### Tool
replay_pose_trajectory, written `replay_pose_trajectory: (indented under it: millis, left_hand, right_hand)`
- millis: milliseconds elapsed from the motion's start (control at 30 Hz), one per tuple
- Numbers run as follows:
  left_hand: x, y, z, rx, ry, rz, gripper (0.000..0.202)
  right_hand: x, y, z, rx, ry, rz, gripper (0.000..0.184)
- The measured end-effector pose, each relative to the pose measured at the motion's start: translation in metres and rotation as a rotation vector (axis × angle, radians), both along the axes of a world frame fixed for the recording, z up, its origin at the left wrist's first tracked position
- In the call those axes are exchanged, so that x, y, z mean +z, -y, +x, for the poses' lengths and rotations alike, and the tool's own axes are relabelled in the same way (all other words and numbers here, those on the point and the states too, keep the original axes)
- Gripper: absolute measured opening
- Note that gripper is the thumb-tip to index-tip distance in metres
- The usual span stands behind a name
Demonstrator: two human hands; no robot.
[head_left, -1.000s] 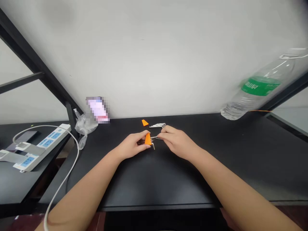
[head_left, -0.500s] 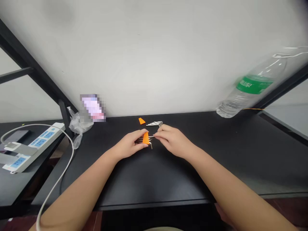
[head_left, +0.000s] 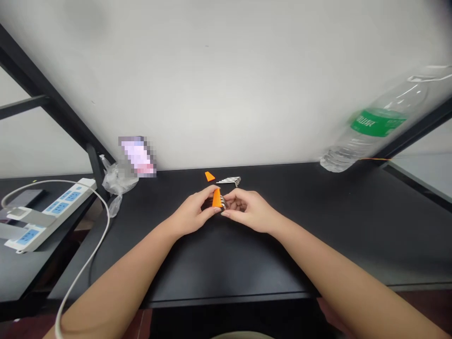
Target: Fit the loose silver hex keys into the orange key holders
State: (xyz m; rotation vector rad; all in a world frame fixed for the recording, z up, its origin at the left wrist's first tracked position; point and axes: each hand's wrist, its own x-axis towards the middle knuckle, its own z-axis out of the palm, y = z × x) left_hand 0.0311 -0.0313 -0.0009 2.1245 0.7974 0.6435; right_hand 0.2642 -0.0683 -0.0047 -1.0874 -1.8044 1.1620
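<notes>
An orange hex key holder (head_left: 216,198) is pinched between the thumb and fingers of my left hand (head_left: 194,212), a little above the black table. Silver hex keys (head_left: 223,202) sit in the holder, their bent ends showing on its right side. My right hand (head_left: 254,212) is curled around those bent ends, thumb in front and fingers behind, partly hiding them. Just beyond my hands lies a second orange holder (head_left: 209,176). Beside it, several loose hex keys (head_left: 231,180) are fanned out in a row on the table.
A large clear bottle with a green label (head_left: 377,123) stands by the wall at right. At left are a crumpled plastic bag (head_left: 118,181), a blurred-out screen (head_left: 138,156) and a white power strip (head_left: 60,207). A white cable (head_left: 106,230) runs over the table's left side.
My right hand has gone from pinching a single hex key to closing around the bent ends in the holder. The key that hung low at the holder's front is now in line or hidden.
</notes>
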Motion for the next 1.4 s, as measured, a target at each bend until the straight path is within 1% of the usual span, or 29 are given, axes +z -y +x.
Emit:
replay_pose_trajectory:
  millis: [133,233,367,433,533,600,633,700,767,800,833,900,967,1033,1200,1267,1300,1400]
  left_hand:
    - [-0.001,-0.001,-0.001,-0.042,0.001,-0.006,0.039]
    - [0.001,0.001,0.000,-0.065,-0.020,0.018,0.031]
    - [0.005,0.004,0.001,-0.058,-0.076,0.041,0.026]
    - [0.006,0.004,0.002,-0.055,-0.089,0.042,0.026]
    - [0.005,0.004,0.001,-0.073,-0.112,0.076,0.019]
    - [0.003,0.003,0.000,-0.074,-0.116,0.108,0.018]
    - [0.001,0.002,0.000,-0.064,-0.111,0.119,0.021]
    - [-0.002,0.000,-0.002,-0.037,-0.108,0.138,0.031]
    - [-0.005,-0.002,-0.004,-0.017,-0.123,0.165,0.040]
    - [-0.007,-0.004,-0.006,-0.012,-0.136,0.186,0.042]
    - [-0.008,-0.005,-0.007,-0.010,-0.149,0.210,0.043]
    - [-0.010,-0.007,-0.008,-0.001,-0.171,0.260,0.045]
    - [-0.011,-0.007,-0.009,0.007,-0.192,0.292,0.047]
    - [-0.012,-0.007,-0.009,0.014,-0.200,0.287,0.049]
    - [-0.012,-0.007,-0.008,0.027,-0.178,0.227,0.049]
    - [-0.012,-0.007,-0.008,0.028,-0.174,0.209,0.049]
    - [-0.013,-0.008,-0.008,0.028,-0.175,0.201,0.049]
    - [-0.013,-0.009,-0.007,0.025,-0.177,0.195,0.047]
  right_hand:
    - [-0.005,-0.003,-0.001,0.027,-0.108,-0.167,0.032]
    - [-0.007,-0.007,0.000,0.101,-0.213,-0.284,0.034]
    - [-0.009,-0.010,-0.002,0.175,-0.270,-0.370,0.034]
    - [-0.010,-0.010,-0.004,0.187,-0.271,-0.406,0.036]
    - [-0.010,-0.009,-0.006,0.210,-0.235,-0.438,0.038]
    - [-0.007,-0.009,-0.004,0.205,-0.116,-0.402,0.035]
    - [-0.006,-0.009,-0.002,0.186,-0.014,-0.338,0.033]
    - [-0.002,-0.010,0.007,0.103,0.236,-0.114,0.029]
    - [-0.001,-0.012,0.017,-0.025,0.455,0.145,0.023]
    - [-0.002,-0.014,0.023,-0.083,0.535,0.217,0.020]
    - [-0.004,-0.016,0.027,-0.127,0.600,0.254,0.017]
    - [-0.009,-0.020,0.032,-0.168,0.714,0.278,0.014]
    - [-0.014,-0.022,0.032,-0.164,0.815,0.292,0.014]
    - [-0.017,-0.023,0.028,-0.144,0.905,0.304,0.016]
    - [-0.012,-0.014,0.013,-0.143,1.104,0.254,0.006]
    - [-0.007,-0.009,0.011,-0.139,1.103,0.246,0.005]
    - [-0.004,-0.007,0.010,-0.129,1.070,0.256,0.005]
    - [0.004,-0.001,0.011,-0.080,0.869,0.296,0.008]
